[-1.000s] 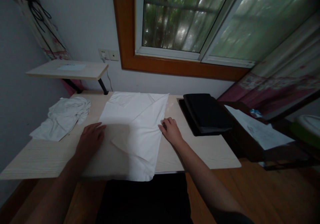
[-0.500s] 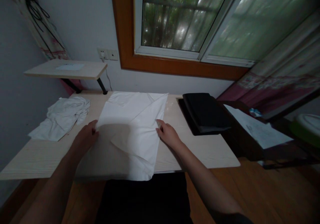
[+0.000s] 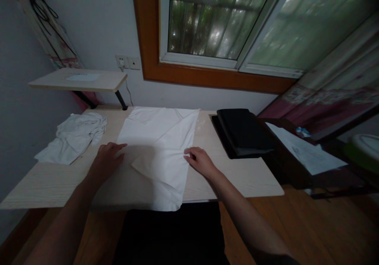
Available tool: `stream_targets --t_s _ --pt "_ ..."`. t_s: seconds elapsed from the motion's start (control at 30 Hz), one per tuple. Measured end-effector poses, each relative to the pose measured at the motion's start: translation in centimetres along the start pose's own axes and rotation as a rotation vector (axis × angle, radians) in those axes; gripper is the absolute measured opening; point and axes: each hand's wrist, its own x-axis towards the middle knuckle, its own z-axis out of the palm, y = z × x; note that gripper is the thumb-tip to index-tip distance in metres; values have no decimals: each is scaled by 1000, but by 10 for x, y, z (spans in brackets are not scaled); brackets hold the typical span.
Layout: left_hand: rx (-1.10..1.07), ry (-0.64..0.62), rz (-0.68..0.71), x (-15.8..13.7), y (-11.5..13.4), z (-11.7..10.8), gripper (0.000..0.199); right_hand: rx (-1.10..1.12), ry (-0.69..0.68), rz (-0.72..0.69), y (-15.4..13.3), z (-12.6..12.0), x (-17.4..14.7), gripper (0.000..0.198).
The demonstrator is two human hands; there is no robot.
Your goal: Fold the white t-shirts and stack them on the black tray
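Head view: white cloth (image 3: 168,154) spread on the pale wooden table (image 3: 237,178), running from the far edge to the near edge and slightly over it. Surface mostly flat. A diagonal fold line crosses the far right part; a loose flap makes a pointed crease nearer the middle; short wrinkles run inward from the right side. Near-left portion in shadow, its outline hard to read.

Change against 0.5 s ago: left hand (image 3: 108,158) was curled at the cloth's left border; now its index finger is stretched out over the cloth. Right hand (image 3: 201,160) sits a little closer to the table's near edge. The cloth's outline looks the same.

Grip: left thumb and index loosely parted, nothing visibly pinched. Right thumb and index nearly together at the cloth's right border; cannot tell whether fabric is caught between them. The cloth lies between the two hands, extending past both towards the table's far and near edges. Crumpled white fabric (image 3: 75,137) by the table's left edge; black folder (image 3: 245,131) near the far right corner.
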Motion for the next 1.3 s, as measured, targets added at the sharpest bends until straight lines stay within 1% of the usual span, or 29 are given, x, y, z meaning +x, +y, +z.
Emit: stream_targets --t_s 0.07,0.17,0.23,0.3,0.4,0.47,0.57,0.63,0.7,0.73,0.77,0.8,0.83,0.9,0.93,1.0,1.07,1.1,1.13,1.2,1.3 --pt "-78 -48 51 2 8 1 39 51 -12 -85 -6 0 -3 15" --pt "-188 -125 84 5 20 7 39 141 -73 -243 -23 1 -9 21" --pt "-249 -161 73 8 26 11 39 216 -191 -317 -38 0 -12 25" --pt "-301 -178 44 11 32 16 39 278 -376 -329 -54 -3 -16 26" --pt "-361 -184 14 14 36 20 40 349 -647 -254 -70 -10 -19 23" --pt "-390 -180 15 16 37 20 40 409 -783 -201 -77 -14 -20 20" --pt "-417 -186 24 16 40 19 40 454 -913 -149 -82 -18 -23 14" --pt "-422 -203 16 15 41 18 41 509 -1006 -74 -84 -18 -25 17" --pt "-420 -214 10 15 41 19 42 641 -1142 38 -87 -17 -27 23" --pt "-419 -215 10 14 41 20 42 712 -1193 88 -87 -16 -27 26" --pt "-418 -215 14 14 40 21 42 767 -1214 124 -87 -15 -27 27" --pt "-418 -214 20 13 39 22 42 795 -1196 142 -86 -15 -25 27" --pt "-419 -215 27 13 37 23 42 797 -1141 148 -83 -14 -23 26" --pt "-427 -226 33 12 36 25 42 758 -939 150 -73 -12 -15 24" --pt "-430 -232 29 11 35 25 43 720 -804 146 -65 -12 -9 24" --pt "-432 -237 17 11 35 25 45 591 -473 145 -47 -10 2 22" --pt "-422 -231 8 10 36 25 46 365 -168 168 -28 -8 12 22" --pt "-414 -226 6 9 36 25 46 251 -57 202 -21 -8 17 25" --pt "-406 -222 3 9 37 25 46 143 24 227 -14 -7 20 29" --pt "-397 -224 2 8 37 25 47 -35 117 260 -7 -6 26 38" --pt "-398 -229 7 8 37 25 47 -225 151 268 -6 -1 31 46"
